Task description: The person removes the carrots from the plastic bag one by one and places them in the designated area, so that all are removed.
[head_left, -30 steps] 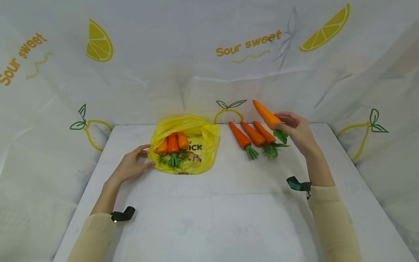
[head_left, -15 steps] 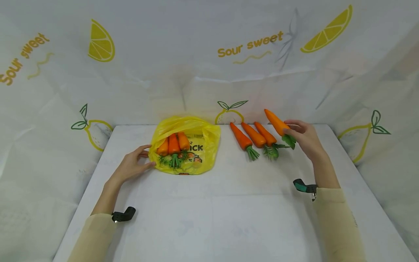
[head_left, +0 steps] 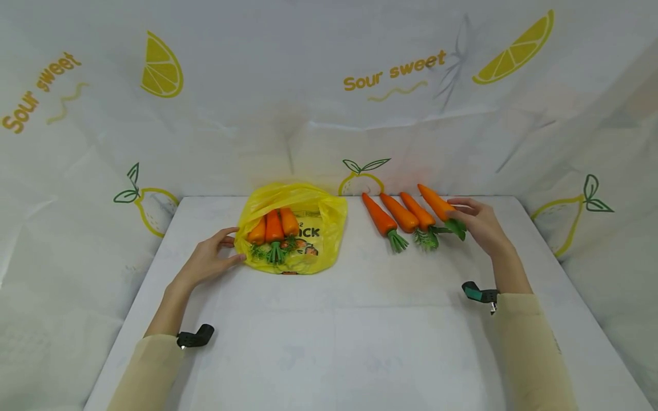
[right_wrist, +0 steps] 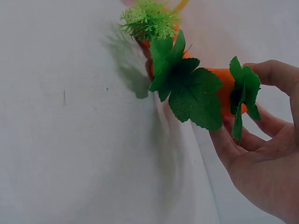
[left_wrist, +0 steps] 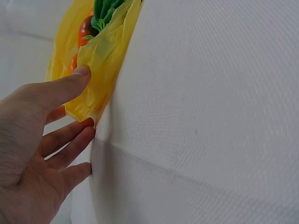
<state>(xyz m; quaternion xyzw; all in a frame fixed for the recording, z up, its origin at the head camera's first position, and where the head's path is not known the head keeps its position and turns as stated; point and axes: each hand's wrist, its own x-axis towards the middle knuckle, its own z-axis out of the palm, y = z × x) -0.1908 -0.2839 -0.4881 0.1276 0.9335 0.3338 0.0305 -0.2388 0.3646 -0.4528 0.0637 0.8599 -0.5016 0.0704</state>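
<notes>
A yellow plastic bag (head_left: pixel 333 228) lies with its mouth toward me, and three orange carrots (head_left: pixel 275 227) with green tops show inside. My left hand (head_left: pixel 208 260) pinches the bag's left edge, thumb over the film and fingers behind it in the left wrist view. On the right, my right hand (head_left: pixel 480 225) holds a carrot (head_left: pixel 433 200) near its leafy end, thumb and fingers around it. This carrot is low over the table, tip pointing away to the left. Beside it three more carrots (head_left: pixel 377 214) lie in a slanted row, tips away from me. In the right wrist view broad green leaves (right_wrist: pixel 196 95) partly cover them.
The white-covered table (head_left: pixel 329 342) meets a white sheet wall (head_left: pixel 288 142) printed with lemons, close behind the bag and carrots. Side sheets rise at left and right. A black wrist camera (head_left: pixel 195 335) sits on the left wrist, another camera (head_left: pixel 479 293) on the right.
My right hand has moved right and then down with its carrot, which has gone from above the row to low at the row's right end. The left hand and bag stay put.
</notes>
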